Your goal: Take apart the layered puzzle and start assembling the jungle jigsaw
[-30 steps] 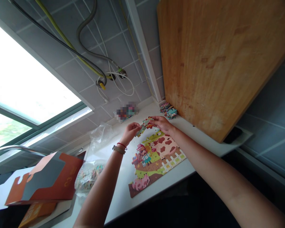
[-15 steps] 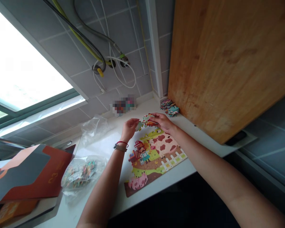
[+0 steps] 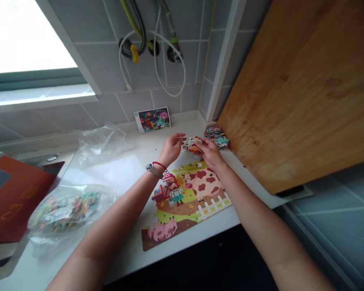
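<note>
My right hand [image 3: 211,152] is closed around a small stack of jigsaw puzzle pieces [image 3: 193,144], thumb on top. Just left of the stack is my left hand [image 3: 171,148], its fingers stretched toward the pieces and no piece plainly visible in them. A partly assembled farm jigsaw puzzle [image 3: 185,196] lies below both hands on the white counter. It shows a spotted cow, a farmer, a red barn, a white fence and a pink pig, with an uneven upper and left edge.
A pile of puzzle pieces [image 3: 217,137] sits by the wooden board [image 3: 297,97] at right. A picture card [image 3: 153,120] leans on the tiled wall. Left are a crumpled clear bag [image 3: 101,141], a bag of pieces [image 3: 69,210] and an orange box [image 3: 15,198]. Hoses [image 3: 136,24] hang above.
The view has turned and shifted. My left hand, which held a light green puzzle piece, now has its fingers extended beside the stack. My right hand still holds the stack.
</note>
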A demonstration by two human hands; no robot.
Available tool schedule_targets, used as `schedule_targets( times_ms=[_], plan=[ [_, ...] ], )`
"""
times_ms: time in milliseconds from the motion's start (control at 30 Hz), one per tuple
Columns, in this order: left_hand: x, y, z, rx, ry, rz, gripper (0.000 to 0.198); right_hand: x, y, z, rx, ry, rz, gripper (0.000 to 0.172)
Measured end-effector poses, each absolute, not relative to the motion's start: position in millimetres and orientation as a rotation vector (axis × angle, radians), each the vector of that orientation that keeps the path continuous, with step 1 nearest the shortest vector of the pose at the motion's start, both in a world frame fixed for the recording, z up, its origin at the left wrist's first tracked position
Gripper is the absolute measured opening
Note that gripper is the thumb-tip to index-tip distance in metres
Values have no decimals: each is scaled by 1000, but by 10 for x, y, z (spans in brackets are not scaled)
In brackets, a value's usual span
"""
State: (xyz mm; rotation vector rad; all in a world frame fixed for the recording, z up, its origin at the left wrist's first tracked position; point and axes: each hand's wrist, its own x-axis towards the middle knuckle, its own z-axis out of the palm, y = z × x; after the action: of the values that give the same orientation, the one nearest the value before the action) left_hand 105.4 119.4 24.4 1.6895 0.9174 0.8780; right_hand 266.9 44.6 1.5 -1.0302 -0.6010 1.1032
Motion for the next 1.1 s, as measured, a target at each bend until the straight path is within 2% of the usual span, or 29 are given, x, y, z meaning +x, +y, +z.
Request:
schedule_targets(
  times_ms=[100,200,300,533,800,1100],
  plan=[
    [1076,1055,94,2117,1025,877,37,2736,470,-23,-1053,-522,992,42],
    [1105,868,-28,2472,967,620,51,2773,470,-41,-1038,-499,945,41],
    [1140,758,-91,2623,830,508,55,2767,447,-31,-1075,-545,942,37],
    [1135,768,-121,2558,606,632,26,2791,421,-41,-1102,-568,916,42],
    [1098,786,-126,2594,469,553,19,2800,423,-51,-1120,-548,938,42],
    [1165,852,-176,2446,527,670,7,2725,413,-24,-1057,-508,985,40]
  ],
)
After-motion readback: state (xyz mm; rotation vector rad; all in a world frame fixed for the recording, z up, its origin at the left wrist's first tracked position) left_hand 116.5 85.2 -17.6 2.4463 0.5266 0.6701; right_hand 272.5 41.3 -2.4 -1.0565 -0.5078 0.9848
